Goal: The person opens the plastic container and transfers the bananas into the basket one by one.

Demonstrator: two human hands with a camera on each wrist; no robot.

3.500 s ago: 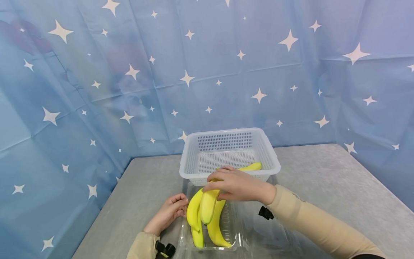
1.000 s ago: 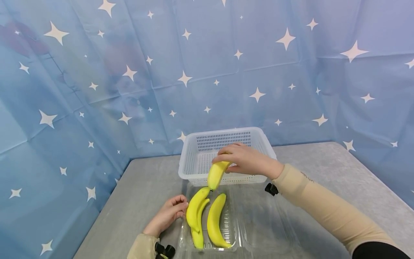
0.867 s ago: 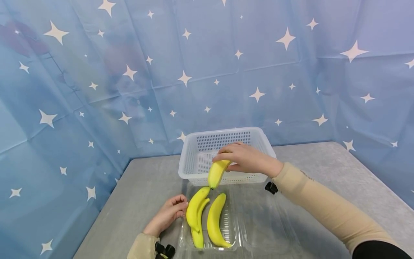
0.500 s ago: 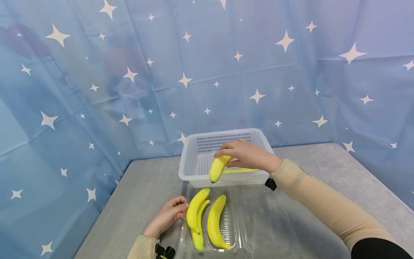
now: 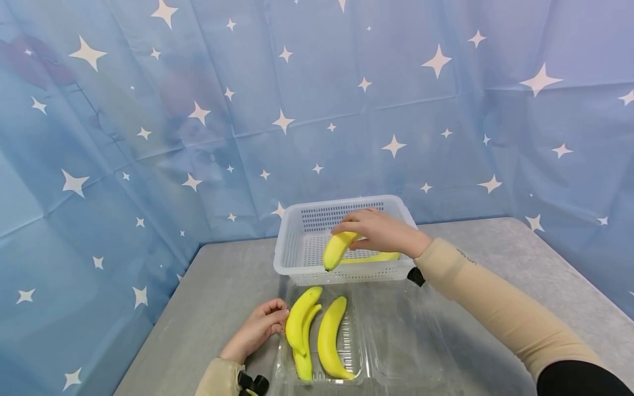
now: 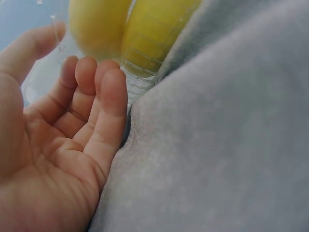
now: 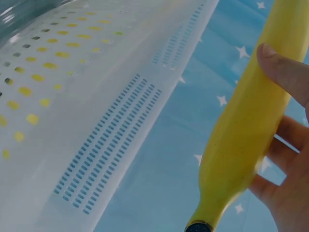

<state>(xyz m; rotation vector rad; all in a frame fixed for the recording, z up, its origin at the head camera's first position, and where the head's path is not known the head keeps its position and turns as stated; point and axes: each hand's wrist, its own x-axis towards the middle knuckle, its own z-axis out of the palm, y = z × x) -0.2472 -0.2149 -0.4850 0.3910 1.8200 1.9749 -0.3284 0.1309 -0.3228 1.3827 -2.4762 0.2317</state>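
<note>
My right hand [image 5: 378, 231] grips a yellow banana [image 5: 338, 250] by its upper part, thumb on one side and fingers on the other. The banana hangs tilted over the front rim of a white perforated basket [image 5: 281, 236], dark tip downward. Another banana [image 5: 383, 257] lies inside the basket along its front wall. Nearer to me, a clear plastic container [image 5: 351, 352] holds several bananas: one curved banana [image 5: 329, 338] on the right and overlapping bananas [image 5: 301, 322] on the left. My left hand [image 5: 260, 327] holds the container's left edge between thumb and curled fingers.
The container's clear lid [image 5: 406, 346] lies folded out to the right on the grey table [image 5: 495, 264]. Behind the table hangs a blue curtain [image 5: 317, 99] with white stars. The basket stands just behind the container.
My right hand has lifted the banana from the container, up and away from me to the basket's front rim. The left hand stays at the container's edge.
</note>
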